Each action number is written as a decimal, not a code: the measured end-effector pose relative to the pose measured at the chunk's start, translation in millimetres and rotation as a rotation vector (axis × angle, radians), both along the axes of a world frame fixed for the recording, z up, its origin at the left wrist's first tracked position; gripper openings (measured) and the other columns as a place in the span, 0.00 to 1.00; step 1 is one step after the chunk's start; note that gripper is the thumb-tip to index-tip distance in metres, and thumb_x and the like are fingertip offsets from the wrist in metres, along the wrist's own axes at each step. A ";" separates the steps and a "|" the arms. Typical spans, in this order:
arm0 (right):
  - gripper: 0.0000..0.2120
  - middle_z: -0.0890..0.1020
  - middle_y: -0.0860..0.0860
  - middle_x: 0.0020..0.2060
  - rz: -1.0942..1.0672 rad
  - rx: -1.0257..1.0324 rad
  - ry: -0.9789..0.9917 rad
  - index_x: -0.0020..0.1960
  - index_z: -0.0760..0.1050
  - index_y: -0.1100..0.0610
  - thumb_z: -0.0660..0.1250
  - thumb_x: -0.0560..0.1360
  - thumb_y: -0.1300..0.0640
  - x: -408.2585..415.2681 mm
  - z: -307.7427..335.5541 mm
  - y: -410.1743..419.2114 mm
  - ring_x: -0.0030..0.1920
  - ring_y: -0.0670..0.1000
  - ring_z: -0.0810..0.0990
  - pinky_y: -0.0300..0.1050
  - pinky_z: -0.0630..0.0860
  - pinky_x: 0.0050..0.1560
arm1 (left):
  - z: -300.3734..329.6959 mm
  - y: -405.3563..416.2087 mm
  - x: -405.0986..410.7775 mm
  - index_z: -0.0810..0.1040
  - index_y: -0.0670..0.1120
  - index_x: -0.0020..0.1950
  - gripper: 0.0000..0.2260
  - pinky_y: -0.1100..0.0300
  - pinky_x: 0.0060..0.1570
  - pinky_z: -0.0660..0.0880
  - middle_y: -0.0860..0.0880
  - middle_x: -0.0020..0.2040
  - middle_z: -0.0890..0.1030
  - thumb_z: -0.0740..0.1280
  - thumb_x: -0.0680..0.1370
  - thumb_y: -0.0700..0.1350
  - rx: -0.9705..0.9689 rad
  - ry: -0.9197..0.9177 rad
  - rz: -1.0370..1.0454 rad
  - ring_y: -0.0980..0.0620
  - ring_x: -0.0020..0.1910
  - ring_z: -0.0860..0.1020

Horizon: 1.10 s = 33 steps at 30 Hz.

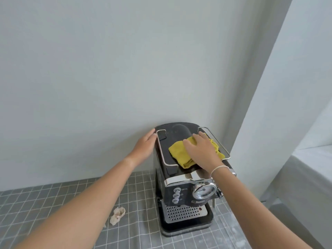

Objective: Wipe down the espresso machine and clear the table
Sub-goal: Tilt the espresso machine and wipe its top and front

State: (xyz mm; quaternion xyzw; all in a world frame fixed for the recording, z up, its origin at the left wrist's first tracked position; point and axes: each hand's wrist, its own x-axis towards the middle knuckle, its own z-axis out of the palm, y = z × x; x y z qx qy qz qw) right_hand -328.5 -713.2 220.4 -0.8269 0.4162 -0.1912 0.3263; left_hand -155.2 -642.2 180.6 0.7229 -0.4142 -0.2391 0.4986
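A black and chrome espresso machine point(181, 193) stands on the table against the wall. A yellow cloth point(177, 150) lies on its flat top, inside the wire rail. My right hand point(201, 150) presses flat on the cloth with straight fingers. My left hand point(144, 146) rests flat against the machine's upper left side, fingers straight. A crumpled beige paper wad point(117, 215) lies on the table left of the machine.
The table carries a grey checked cloth point(53, 200). A pale wall rises right behind the machine. To the right stands a white wall corner point(269, 105), and a grey ledge point(309, 164) sits lower at the far right.
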 end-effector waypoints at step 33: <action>0.20 0.64 0.47 0.72 0.473 -0.289 0.277 0.69 0.67 0.50 0.52 0.78 0.59 86.2 0.1 -80.8 0.73 0.48 0.58 0.43 0.50 0.73 | -26.1 -29.2 22.3 0.60 0.55 0.73 0.19 0.58 0.64 0.68 0.55 0.65 0.69 0.52 0.81 0.51 -0.097 0.323 0.009 0.56 0.58 0.70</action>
